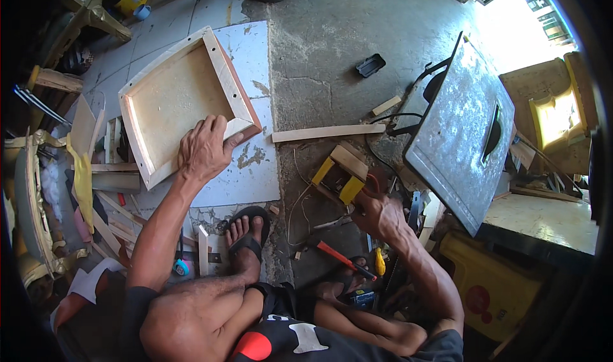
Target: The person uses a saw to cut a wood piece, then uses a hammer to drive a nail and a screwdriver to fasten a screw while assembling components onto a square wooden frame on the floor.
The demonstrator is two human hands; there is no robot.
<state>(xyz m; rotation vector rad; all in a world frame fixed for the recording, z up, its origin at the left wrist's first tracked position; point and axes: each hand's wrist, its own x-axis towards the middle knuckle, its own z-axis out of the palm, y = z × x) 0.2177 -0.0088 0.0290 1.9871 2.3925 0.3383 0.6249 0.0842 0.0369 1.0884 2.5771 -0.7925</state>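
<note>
Wooden frame (223, 74) lies over pale tiles (246, 186), left hand (207, 148) clamped on its near rail; right hand (381, 216), grip unclear, is at a yellow-sided box (350, 189), apparently fetching, next requiring a secure hold.

Woodworking shop, furniture type. Cues: metal saw table (456, 129) with blade slot (492, 134), corner-jointed wooden frame (221, 68), timber strip (329, 133) lying on rough concrete floor (319, 46), blue tape measure (181, 267), yellow-handled screwdriver (380, 261), gold-trimmed carved furniture (39, 139) at far left, wood offcuts (121, 214) piled on the ground nearby.
</note>
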